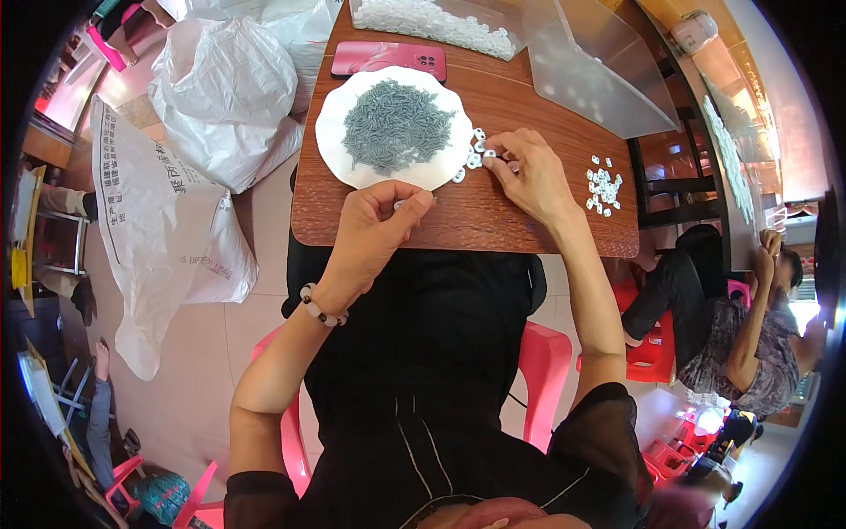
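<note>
A white scalloped plate (330, 145) holds a heap of small dark grey screws (392, 123). Just below its near rim is my left hand (374, 225), closed with the thumb against the curled fingers; a small pale bit shows in the grip, too small to make out. To the right of the plate, my right hand (533, 176) pinches a small white plastic piece (490, 153) with a hole in it. Several similar white pieces (474, 161) lie by the plate's right rim. Farther right on the table is a scattered group of small white parts (603, 189).
A pink phone (379, 58) lies behind the plate on the brown wooden table (493, 225). Beyond are white parts in a clear tray (432, 25) and a translucent plastic bin (599, 79). White sacks (225, 88) stand on the left floor. Another person (749, 344) sits at right.
</note>
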Available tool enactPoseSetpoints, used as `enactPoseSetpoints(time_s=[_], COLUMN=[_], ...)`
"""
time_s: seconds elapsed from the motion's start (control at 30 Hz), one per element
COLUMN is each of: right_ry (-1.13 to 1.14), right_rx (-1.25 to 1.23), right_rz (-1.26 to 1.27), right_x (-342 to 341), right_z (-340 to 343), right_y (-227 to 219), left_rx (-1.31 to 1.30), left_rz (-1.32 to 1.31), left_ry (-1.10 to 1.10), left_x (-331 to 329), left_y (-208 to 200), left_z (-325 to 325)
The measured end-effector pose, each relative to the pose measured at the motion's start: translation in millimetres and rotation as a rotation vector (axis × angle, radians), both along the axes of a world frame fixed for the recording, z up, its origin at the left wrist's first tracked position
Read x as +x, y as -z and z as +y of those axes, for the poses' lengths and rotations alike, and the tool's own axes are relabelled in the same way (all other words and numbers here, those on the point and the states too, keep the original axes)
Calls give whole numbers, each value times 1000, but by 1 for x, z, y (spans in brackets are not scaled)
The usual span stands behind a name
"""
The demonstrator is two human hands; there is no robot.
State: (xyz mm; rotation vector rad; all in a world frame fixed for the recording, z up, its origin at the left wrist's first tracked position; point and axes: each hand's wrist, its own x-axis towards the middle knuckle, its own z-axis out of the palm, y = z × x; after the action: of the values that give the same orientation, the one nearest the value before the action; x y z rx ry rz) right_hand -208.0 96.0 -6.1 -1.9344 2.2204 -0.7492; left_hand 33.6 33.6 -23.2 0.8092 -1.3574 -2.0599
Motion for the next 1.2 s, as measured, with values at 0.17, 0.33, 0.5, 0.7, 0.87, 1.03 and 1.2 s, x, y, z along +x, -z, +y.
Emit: enactPoseSetpoints(time_s=[0.17, 0.33, 0.5, 0.7, 0.87, 1.03, 1.2], right_ry=[12, -189, -219, -158, -110, -29, 65], right_rx=[3, -46, 22, 124, 165, 21, -54], right_rz=[69, 151, 123, 144, 148, -12, -328], right_x=[-7, -22, -29, -26, -26, -31, -9], right_z=[-2, -28, -38, -41, -43, -37, -17], right_y=[-9, -7, -1, -7, -13, -2, -14], left_rx=[-14, -23, -29, -23, -33, -18, -35], left_rz=[-7, -20, -30, -30, -29, -15, -12], left_ry=[-7, -12, 15, 12, 9, 8, 7], left_x=[0, -1, 1, 2, 1, 0, 2], left_y=[-1, 1, 2, 1, 2, 2, 1], left_z=[0, 2, 0, -2, -2, 0, -1])
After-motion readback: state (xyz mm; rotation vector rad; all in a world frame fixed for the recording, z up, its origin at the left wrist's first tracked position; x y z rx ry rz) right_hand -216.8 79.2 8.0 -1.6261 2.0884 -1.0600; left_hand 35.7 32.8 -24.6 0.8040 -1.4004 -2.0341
